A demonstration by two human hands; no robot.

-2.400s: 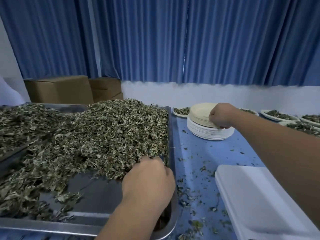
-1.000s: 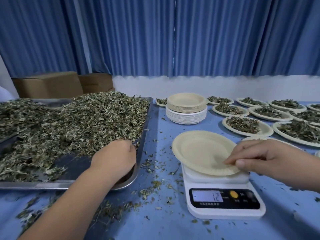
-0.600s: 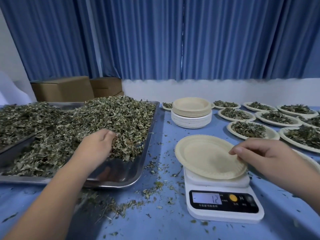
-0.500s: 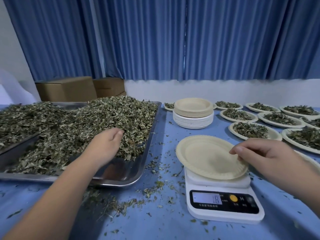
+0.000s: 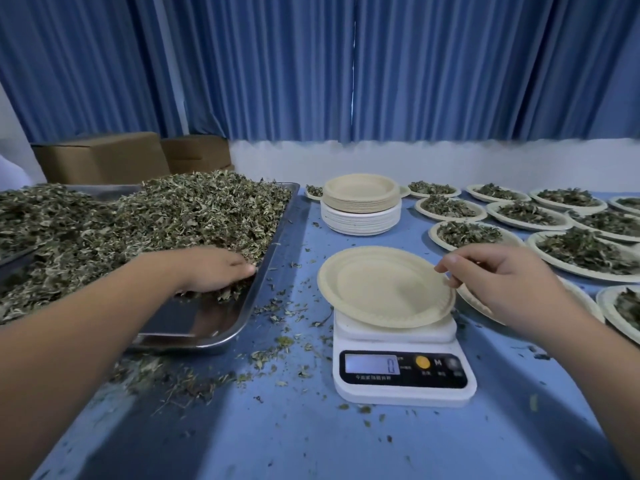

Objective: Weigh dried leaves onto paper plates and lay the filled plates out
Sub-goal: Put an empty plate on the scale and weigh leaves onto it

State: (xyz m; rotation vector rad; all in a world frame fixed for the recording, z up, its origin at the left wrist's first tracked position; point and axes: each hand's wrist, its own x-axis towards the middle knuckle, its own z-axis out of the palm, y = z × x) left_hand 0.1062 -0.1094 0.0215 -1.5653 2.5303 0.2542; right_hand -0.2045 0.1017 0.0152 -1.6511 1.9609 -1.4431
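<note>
tray (image 5: 277, 233) of leaves (image 5: 173, 216) left | scale (image 5: 401, 372) centre, empty plate (image 5: 384, 289) on it | plate stack (image 5: 360, 206) behind | filled plates (image 5: 554, 223) right (all on worktop (image 5: 294, 438))

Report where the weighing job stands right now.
Done: about a dozen filled plates laid out at the right. In hand: an empty plate sits on the scale, display reading 0; the right hand is at its rim, the left hand is in the dried leaves on the metal tray. Left: a big heap and a stack of empty plates.
</note>
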